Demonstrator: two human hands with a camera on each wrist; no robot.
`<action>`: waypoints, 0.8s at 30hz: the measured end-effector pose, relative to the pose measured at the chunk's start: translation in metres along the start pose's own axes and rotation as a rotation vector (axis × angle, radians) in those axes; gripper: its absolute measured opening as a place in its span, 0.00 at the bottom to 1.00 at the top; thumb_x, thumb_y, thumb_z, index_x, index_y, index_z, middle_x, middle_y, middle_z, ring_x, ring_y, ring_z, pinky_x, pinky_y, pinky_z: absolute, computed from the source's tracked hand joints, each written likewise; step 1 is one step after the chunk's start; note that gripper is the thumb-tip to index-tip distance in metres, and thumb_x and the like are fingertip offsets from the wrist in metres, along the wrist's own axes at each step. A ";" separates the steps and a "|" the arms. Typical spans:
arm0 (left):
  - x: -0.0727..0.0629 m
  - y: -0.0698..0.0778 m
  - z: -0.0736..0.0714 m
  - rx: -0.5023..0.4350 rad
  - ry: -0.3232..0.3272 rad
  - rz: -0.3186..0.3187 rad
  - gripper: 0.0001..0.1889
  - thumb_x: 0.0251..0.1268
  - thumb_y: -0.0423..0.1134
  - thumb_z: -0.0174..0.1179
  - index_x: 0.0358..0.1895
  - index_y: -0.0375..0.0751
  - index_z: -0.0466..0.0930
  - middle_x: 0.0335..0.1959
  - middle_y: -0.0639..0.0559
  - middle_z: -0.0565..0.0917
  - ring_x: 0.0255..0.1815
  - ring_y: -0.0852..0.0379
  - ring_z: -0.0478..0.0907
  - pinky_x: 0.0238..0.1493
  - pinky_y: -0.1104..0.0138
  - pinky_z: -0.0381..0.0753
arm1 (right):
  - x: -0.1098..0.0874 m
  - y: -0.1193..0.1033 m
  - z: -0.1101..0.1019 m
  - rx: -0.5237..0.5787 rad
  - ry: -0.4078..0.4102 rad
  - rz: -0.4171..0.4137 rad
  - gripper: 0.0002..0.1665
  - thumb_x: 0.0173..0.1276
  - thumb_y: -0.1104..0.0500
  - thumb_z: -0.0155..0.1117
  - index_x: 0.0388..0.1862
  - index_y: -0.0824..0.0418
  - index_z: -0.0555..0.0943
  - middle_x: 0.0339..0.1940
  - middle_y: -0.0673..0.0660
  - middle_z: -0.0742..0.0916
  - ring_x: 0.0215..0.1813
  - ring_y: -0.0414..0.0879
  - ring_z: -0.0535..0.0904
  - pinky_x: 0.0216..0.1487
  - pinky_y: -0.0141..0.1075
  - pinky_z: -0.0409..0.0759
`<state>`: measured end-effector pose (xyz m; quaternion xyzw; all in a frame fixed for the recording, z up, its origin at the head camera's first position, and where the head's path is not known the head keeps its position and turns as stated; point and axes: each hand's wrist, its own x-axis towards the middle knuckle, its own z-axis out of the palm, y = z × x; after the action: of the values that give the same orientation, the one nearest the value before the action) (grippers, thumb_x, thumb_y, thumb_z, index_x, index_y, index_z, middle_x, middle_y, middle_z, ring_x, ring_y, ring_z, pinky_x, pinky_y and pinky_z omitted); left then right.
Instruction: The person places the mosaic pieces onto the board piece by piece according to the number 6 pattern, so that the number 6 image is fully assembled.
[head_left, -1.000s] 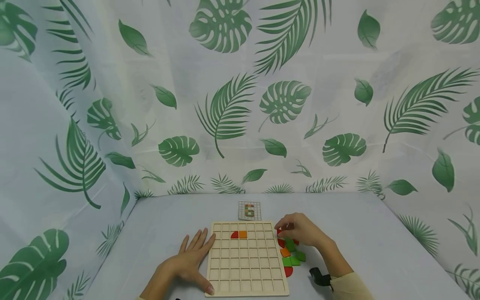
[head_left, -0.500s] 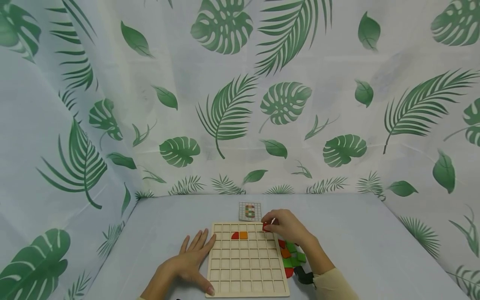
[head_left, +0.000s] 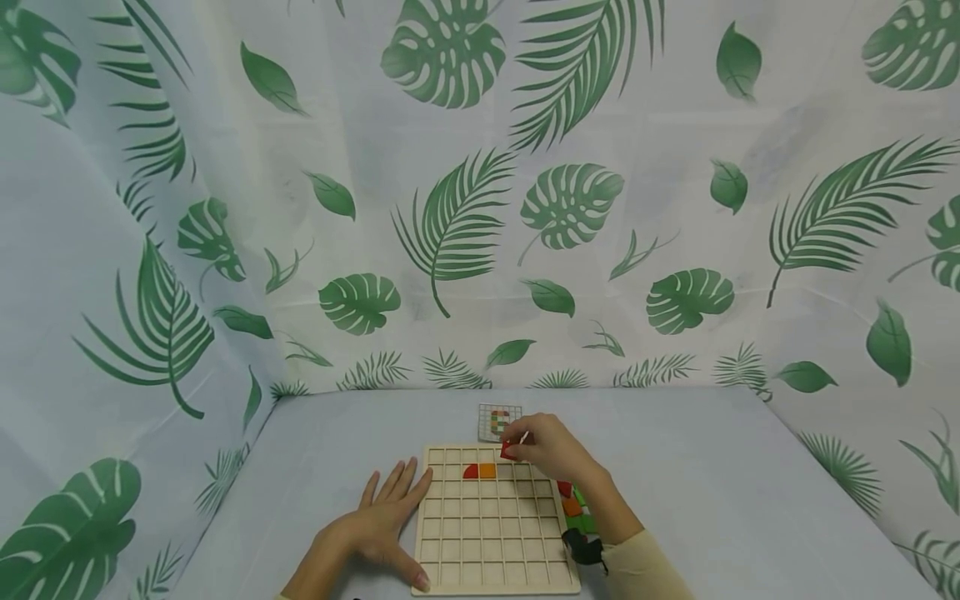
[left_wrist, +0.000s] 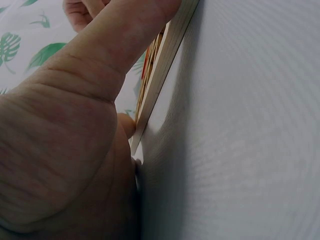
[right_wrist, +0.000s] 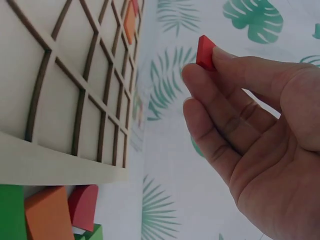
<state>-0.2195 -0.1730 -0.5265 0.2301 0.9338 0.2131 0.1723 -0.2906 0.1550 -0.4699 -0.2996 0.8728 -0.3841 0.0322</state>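
Note:
A pale wooden grid board (head_left: 480,528) lies on the table. In its second row from the far edge sit a red quarter-round tile (head_left: 471,472) and, beside it, an orange square tile (head_left: 487,471). My left hand (head_left: 378,527) rests along the board's left side with fingers spread, thumb at the near left corner. Above the far part of the grid, right of the orange tile, my right hand (head_left: 549,446) pinches a small red tile (right_wrist: 204,52) between thumb and fingertips. The right wrist view shows that tile raised off the board; its full outline is partly covered by the fingers.
Loose tiles in red, orange (head_left: 572,507) and green (head_left: 582,523) lie along the board's right edge, partly covered by the right forearm. Behind the board lies a small gridded card (head_left: 492,422) with a coloured figure. A black device (head_left: 582,547) sits at the right wrist.
My right hand has moved left from the loose tiles, carrying the red tile over the far part of the board. My left hand has stayed in place.

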 end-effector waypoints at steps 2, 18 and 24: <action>0.000 0.000 0.000 0.001 0.002 0.000 0.80 0.30 0.76 0.79 0.87 0.51 0.37 0.87 0.37 0.32 0.87 0.35 0.28 0.79 0.31 0.24 | 0.000 0.001 0.001 0.005 0.000 0.012 0.10 0.73 0.65 0.68 0.50 0.64 0.89 0.39 0.52 0.90 0.35 0.51 0.87 0.36 0.30 0.84; 0.000 0.002 0.000 0.008 0.004 -0.008 0.80 0.29 0.76 0.79 0.87 0.50 0.39 0.87 0.37 0.33 0.87 0.35 0.28 0.79 0.31 0.25 | 0.002 0.011 0.012 0.017 0.011 0.044 0.09 0.72 0.68 0.66 0.49 0.66 0.89 0.36 0.53 0.89 0.33 0.52 0.87 0.31 0.31 0.81; -0.001 0.003 0.000 0.002 0.005 -0.005 0.80 0.29 0.76 0.79 0.87 0.50 0.39 0.87 0.37 0.33 0.87 0.34 0.28 0.79 0.30 0.24 | 0.002 0.011 0.015 -0.035 0.005 0.054 0.09 0.70 0.70 0.68 0.46 0.65 0.89 0.35 0.51 0.89 0.32 0.44 0.83 0.33 0.31 0.81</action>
<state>-0.2178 -0.1714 -0.5247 0.2275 0.9350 0.2123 0.1702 -0.2934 0.1499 -0.4882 -0.2752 0.8872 -0.3686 0.0351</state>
